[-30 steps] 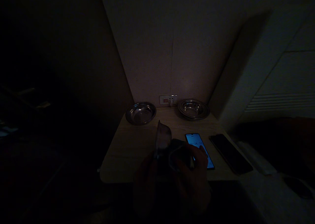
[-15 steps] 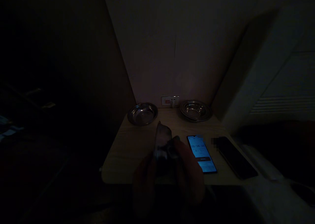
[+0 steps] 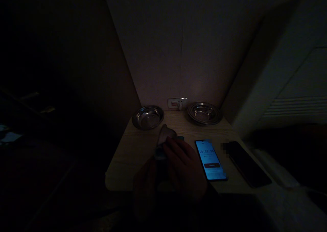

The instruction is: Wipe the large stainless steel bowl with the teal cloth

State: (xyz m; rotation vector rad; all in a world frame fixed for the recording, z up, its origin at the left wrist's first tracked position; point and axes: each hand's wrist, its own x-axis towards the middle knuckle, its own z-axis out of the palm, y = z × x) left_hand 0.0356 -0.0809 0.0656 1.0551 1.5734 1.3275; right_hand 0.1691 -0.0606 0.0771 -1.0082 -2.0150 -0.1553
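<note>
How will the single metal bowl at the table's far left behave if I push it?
The metal bowl should be stiff, judging by its metallic sheen. That smooth, shiny surface may feel slippery. Being wide and shallow, it will probably slide rather than tip.

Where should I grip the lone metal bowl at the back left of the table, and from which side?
The metal bowl is probably best pinched by its near rim, coming from the front: it sits upright, the rim flares outward, and the wall stands close behind.
</note>
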